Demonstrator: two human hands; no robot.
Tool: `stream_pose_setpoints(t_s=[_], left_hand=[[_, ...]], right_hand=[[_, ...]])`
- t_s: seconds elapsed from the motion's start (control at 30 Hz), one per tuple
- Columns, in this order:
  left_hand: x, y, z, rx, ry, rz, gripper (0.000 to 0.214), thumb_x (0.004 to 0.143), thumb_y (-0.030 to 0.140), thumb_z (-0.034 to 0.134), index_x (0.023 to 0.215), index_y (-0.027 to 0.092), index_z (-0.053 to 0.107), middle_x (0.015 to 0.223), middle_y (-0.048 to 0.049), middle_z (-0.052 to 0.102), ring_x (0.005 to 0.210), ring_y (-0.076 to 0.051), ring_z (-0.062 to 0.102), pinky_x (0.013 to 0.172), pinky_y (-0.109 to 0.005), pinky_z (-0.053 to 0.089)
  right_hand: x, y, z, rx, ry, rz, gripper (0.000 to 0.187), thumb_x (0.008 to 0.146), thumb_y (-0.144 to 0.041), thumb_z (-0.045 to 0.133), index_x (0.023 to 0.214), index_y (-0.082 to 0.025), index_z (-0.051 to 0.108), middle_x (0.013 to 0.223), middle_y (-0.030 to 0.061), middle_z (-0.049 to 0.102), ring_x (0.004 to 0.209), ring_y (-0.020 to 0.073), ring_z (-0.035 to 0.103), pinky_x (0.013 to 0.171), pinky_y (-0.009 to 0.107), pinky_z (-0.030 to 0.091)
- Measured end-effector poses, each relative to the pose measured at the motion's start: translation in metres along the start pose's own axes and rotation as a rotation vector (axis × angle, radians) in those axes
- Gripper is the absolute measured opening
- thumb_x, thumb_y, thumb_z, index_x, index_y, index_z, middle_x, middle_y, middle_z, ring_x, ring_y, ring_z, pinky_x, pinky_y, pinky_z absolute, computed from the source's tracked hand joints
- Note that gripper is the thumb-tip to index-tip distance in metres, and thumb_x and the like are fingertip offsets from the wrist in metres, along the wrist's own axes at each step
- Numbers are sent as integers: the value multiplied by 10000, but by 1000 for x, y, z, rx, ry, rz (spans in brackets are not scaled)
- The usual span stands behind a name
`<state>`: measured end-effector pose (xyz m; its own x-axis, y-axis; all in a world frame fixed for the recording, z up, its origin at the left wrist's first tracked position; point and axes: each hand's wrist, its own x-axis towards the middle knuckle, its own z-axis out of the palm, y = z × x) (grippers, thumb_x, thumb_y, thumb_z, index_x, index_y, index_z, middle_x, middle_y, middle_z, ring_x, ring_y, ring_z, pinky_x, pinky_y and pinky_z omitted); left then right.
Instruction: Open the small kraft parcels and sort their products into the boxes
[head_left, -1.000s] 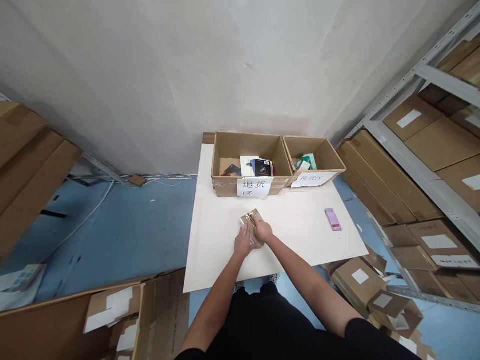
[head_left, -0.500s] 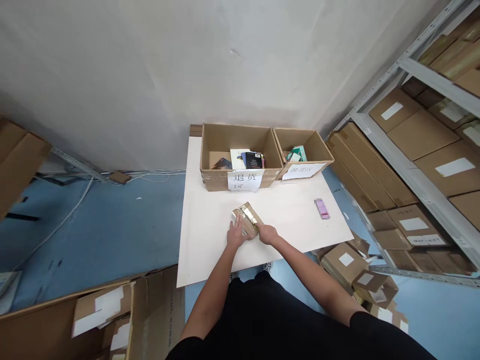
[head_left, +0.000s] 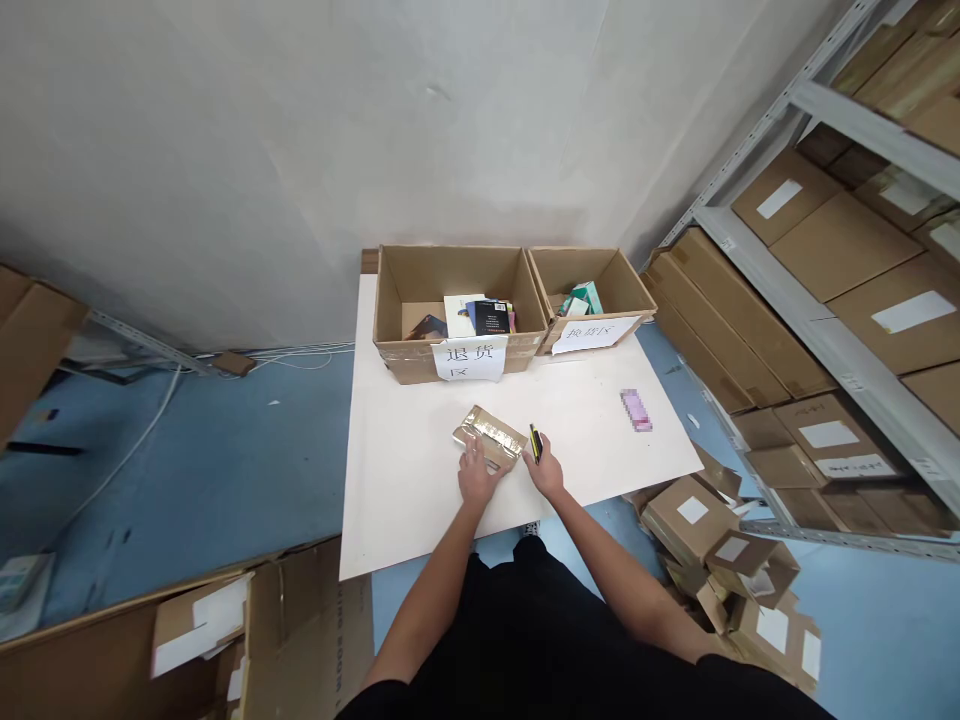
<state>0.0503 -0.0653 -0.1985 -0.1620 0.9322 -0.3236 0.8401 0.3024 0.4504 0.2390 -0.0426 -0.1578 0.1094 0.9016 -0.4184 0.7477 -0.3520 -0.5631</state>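
Note:
On the white table point(head_left: 397, 480) lies a small cardboard package point(head_left: 491, 432) with shiny clear tape across its top. My left hand point(head_left: 478, 472) grips its near side, fingers on top and thumb along the near edge. Just to the right, my right hand point(head_left: 545, 468) is closed round a yellow and black box cutter point(head_left: 535, 443), held upright beside the package's right end. Whether its blade is out is too small to tell.
At the table's back stand a large open carton point(head_left: 412, 362) with books and a smaller one point(head_left: 634, 300) with green-white boxes. A blurred purple item point(head_left: 636, 410) lies on the right. Shelves point(head_left: 885, 360) and piled boxes point(head_left: 694, 510) flank the right; a big carton point(head_left: 300, 620) stands front left.
The package has turned on the table, its long side now more sideways. My right hand has drawn back from it to the right, tilting the box cutter up. My left hand stays on the package.

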Motion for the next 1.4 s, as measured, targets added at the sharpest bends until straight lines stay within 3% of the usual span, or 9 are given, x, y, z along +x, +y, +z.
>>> stream_pose_setpoints(t_s=[0.17,0.33,0.47,0.6,0.7,0.8,0.9,1.13,1.4], left_hand=[[-22,43,35,63,14,-101,1049,921,748,533,1696,119,209,1750,-272,161,1496,-457,396,1102,-554,489],[-29,72,54,53,-36,-89,968,971,669,497,1691,100,189,1722,-300,225,1482,-438,445,1127,-525,463],[-25,97,49,61,-139,-77,923,968,585,539,1703,178,158,1708,-260,274,1379,-395,560,1014,-460,545],[-4,113,31,184,-45,-22,791,983,490,541,1678,229,267,1648,-203,399,1484,-399,429,1145,-513,458],[15,114,25,281,-78,13,773,989,495,549,1672,231,302,1751,-172,241,1598,-404,234,1271,-559,282],[26,108,28,312,-152,18,824,1000,597,501,1697,239,247,1792,-146,111,1638,-391,126,1302,-577,192],[29,102,34,310,-150,26,863,990,692,445,1706,266,222,1794,-132,106,1643,-383,124,1300,-583,195],[30,97,42,335,-121,0,839,1004,695,413,1706,273,230,1795,-125,102,1647,-368,114,1308,-569,179],[31,94,39,385,-127,33,763,1029,628,423,1689,269,288,1785,-127,175,1632,-370,173,1280,-557,262]], right_hand=[[51,-15,6,37,-2,59,954,914,-469,722,1680,-269,189,1383,153,653,1268,319,656,990,365,496],[89,-4,-20,15,14,-3,921,883,-365,765,1662,-259,284,1307,156,685,1205,320,683,968,364,495],[102,25,-52,89,53,-57,793,970,-448,637,1658,-246,297,1307,131,707,1201,301,681,986,364,510],[103,67,-83,285,85,-95,622,1039,-451,417,1625,-253,362,1149,73,753,972,251,735,900,367,571],[99,95,-96,422,-63,-125,571,987,-432,484,1533,-266,482,836,-24,715,599,172,645,667,297,582],[97,109,-100,481,-211,-148,500,927,-416,577,1408,-277,585,681,-85,626,469,121,527,522,231,507],[96,106,-100,483,-288,-161,465,907,-375,622,1362,-279,617,640,-96,597,473,113,511,515,212,473],[92,94,-106,393,-277,-155,368,896,-287,693,1264,-292,681,788,-28,711,645,172,626,648,255,499],[82,115,-125,211,-394,-207,383,923,-222,631,1303,-275,647,752,-39,678,556,141,582,563,214,445]])
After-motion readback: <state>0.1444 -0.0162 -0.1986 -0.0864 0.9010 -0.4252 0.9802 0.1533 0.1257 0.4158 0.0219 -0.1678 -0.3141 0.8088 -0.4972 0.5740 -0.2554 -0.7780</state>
